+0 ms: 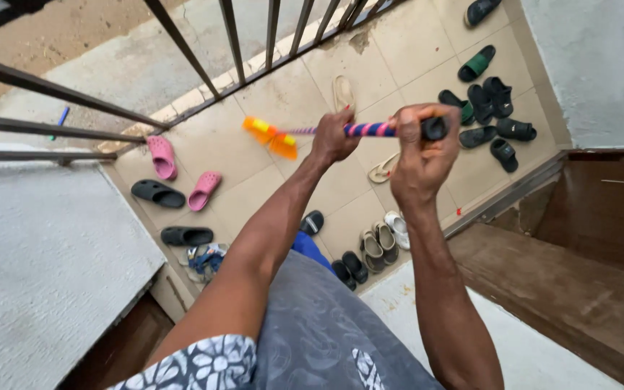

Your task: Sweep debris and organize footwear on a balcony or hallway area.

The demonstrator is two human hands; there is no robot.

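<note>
Both hands (417, 148) on broom (370, 130), head leftward.

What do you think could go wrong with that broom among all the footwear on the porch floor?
The orange broom head sits close to the pink clogs, so a sweep might scatter them. The striped handle is gripped by the left hand and, at its black end, by the right hand; it could knock the metal railing bars.
</note>
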